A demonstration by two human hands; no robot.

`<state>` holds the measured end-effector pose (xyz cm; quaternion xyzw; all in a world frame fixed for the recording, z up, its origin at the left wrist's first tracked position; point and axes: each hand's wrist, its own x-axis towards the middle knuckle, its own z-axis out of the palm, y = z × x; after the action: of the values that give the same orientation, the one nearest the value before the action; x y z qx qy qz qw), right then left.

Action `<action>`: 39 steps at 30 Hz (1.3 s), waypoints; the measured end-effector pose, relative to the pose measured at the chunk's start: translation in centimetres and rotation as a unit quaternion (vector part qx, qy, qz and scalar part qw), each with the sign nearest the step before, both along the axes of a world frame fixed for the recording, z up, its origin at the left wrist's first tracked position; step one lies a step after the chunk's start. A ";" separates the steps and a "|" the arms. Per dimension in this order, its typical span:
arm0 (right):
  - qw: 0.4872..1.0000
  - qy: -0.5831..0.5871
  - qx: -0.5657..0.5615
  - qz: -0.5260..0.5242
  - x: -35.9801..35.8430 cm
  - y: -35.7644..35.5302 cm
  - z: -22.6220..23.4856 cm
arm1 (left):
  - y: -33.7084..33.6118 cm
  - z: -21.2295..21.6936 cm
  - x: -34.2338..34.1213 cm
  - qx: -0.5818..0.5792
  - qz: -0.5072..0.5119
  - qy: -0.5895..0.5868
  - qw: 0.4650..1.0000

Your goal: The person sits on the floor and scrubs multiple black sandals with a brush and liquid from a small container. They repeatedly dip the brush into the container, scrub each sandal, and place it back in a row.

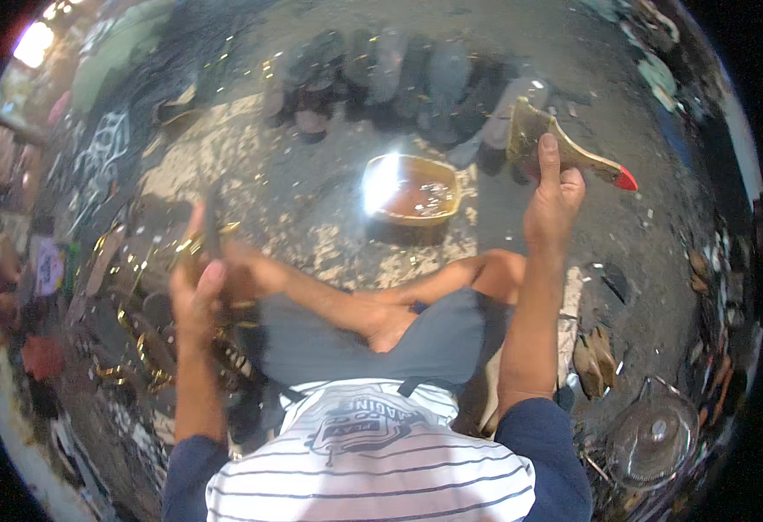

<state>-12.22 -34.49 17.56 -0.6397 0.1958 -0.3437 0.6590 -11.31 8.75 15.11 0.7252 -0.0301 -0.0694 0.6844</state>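
My right hand [555, 196] is raised at the right, fingers closed around a curved, heeled shoe sole [577, 157] with a pale edge and a red tip. The thumb lies along its side. At the left, my left hand [194, 296] is blurred by motion. Its fingers are closed around a dark, flat sole-like piece [211, 217] that stands upright, with gold glints beside it. Between the hands, in front of my crossed legs, a yellow-rimmed tub [455, 191] holds amber liquid and reflects bright light.
Several dark soles [390, 70] lie in rows on the floor beyond the tub. Sandals with gold straps [129, 335] are heaped at the left. At the right are a pair of brown shoe pieces [594, 361] and a round mesh cover [651, 435].
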 end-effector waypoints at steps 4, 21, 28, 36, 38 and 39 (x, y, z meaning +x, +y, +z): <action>0.975 0.036 0.010 0.219 0.3 11.6 -1.6 | -5.7 -3.2 -1.0 -0.297 0.025 0.117 0.947; 0.918 0.066 -0.170 0.352 -1.8 17.5 -5.5 | -10.5 -4.1 -2.3 -0.569 -0.056 0.131 0.810; 0.940 0.040 -0.107 0.320 -1.3 18.2 -4.3 | -10.6 -4.2 -1.9 -0.562 -0.023 0.134 0.816; 0.941 0.075 -0.128 0.305 -2.8 18.1 -7.6 | -10.6 -4.2 -0.6 -0.523 -0.010 0.110 0.845; 0.931 0.051 -0.123 0.341 -3.6 18.3 -6.6 | -10.3 -4.9 -0.7 -0.516 -0.025 0.113 0.849; 0.926 0.044 -0.129 0.353 -1.9 17.7 -6.3 | -10.5 -5.2 -0.5 -0.516 -0.016 0.126 0.847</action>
<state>-14.10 -16.81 11.30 -0.7614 -0.0596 -0.0825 0.6403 -11.85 -1.74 9.86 0.2518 0.0139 -0.1455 0.9567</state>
